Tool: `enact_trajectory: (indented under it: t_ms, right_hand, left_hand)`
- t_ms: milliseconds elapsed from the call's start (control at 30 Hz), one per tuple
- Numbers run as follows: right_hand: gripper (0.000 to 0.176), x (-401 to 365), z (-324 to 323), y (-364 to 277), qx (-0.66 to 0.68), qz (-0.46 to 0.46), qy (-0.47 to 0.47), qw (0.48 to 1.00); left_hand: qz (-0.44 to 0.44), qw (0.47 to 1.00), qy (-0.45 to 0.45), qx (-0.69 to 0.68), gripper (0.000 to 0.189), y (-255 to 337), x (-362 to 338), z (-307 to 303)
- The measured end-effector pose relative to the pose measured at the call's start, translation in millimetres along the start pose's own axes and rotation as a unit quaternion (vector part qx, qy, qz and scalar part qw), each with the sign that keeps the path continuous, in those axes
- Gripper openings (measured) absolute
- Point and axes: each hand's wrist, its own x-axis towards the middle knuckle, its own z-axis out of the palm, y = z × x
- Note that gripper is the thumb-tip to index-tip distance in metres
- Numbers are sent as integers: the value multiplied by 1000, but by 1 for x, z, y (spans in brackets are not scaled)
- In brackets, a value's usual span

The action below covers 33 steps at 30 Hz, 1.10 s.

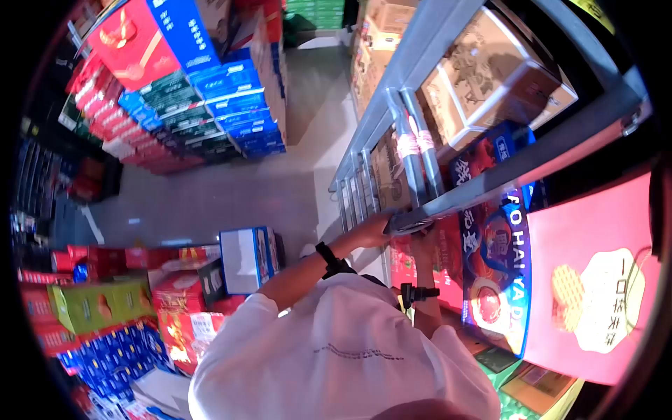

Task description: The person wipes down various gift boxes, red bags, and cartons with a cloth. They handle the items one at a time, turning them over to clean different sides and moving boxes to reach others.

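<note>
A grey metal stepladder (483, 187) stands in front of me, its rails running up and to the right past stacked cartons. My left hand (371, 231) is closed at the near end of the ladder's rail, with a black strap round the wrist. Just to the right, my right hand (423, 241) reaches under the same rail end; the rail hides most of its fingers, so its grip cannot be made out. Beside my right forearm is a blue gift box (498, 280) with white lettering, and next to it a pink box (560, 231) with a waffle picture.
Stacks of red, green and blue boxes (231, 91) rise at the upper left. At the lower left are more packages, including a green box (101, 304) and a white-topped blue box (240, 261). Brown cartons (483, 70) sit behind the ladder. Grey floor (210, 192) runs between the stacks.
</note>
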Motion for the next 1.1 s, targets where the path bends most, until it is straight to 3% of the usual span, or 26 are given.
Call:
enact_trajectory:
  t_ms: [33, 100, 133, 167, 233, 300, 367, 433, 467, 500, 567, 600, 700, 767, 833, 900, 967, 1000, 1100]
  right_hand:
    - [61, -12, 1, -28, 77, 28, 62, 995]
    - [68, -17, -8, -57, 96, -5, 32, 995]
    - [75, -12, -11, -63, 124, -40, 25, 991]
    - [83, -7, -13, -56, 59, -40, -15, 997]
    - [75, 5, -22, -28, 0, -85, -65, 994]
    - [70, 10, -24, -19, -5, -62, -70, 996]
    - [64, 7, -16, -16, -8, -37, -74, 997]
    - [51, 8, -14, -3, 72, -19, -28, 997]
    - [50, 16, -19, 7, 183, -9, -51, 982]
    - [50, 20, -23, 18, 182, -10, -63, 981]
    - [50, 28, -17, 24, 92, -52, -103, 989]
    - [51, 28, -15, 33, 72, -16, -116, 991]
    - [48, 18, 9, 66, 30, -7, -82, 996]
    - [46, 15, 13, 62, 22, 4, -68, 997]
    - [44, 20, 13, 45, 25, 5, -62, 998]
    - [42, 19, -3, 27, 34, 8, -51, 998]
    - [41, 22, -10, 13, 32, 9, -38, 999]
    - [40, 21, -14, 8, 30, 11, -32, 999]
    - [39, 17, -14, 16, 25, 44, -24, 998]
  left_hand:
    - [10, 999, 28, 11, 46, 11, -5, -2]
    - [28, 997, 65, 16, 49, 11, 0, 4]
    - [87, 988, 124, 26, 50, 20, 5, 9]
    - [136, 974, 177, 43, 51, 26, 2, 12]
    - [108, 976, 188, 32, 55, 21, 11, 22]
    - [101, 978, 179, -44, 60, 26, 8, 27]
    - [37, 982, 182, -30, 61, 21, 3, 30]
    - [70, 981, 179, -2, 57, 16, 2, 32]
    - [118, 964, 223, -78, 52, 31, -2, 40]
    - [117, 962, 235, -77, 52, 9, 2, 55]
    - [-12, 986, 166, 14, 43, -59, 16, 71]
    - [-58, 987, 149, 18, 41, -26, 1, 55]
    - [-14, 983, 181, 17, 45, -66, -2, 60]
    - [-63, 986, 147, 36, 48, -75, -2, 55]
    - [-47, 988, 147, -25, 48, -48, -3, 43]
    - [-49, 994, 86, -46, 46, -35, 0, 33]
    - [67, 996, 51, -21, 43, -53, 17, 41]
    - [75, 996, 46, 1, 45, -26, 13, 28]
    - [2, 995, 51, -83, 50, -26, 16, 32]
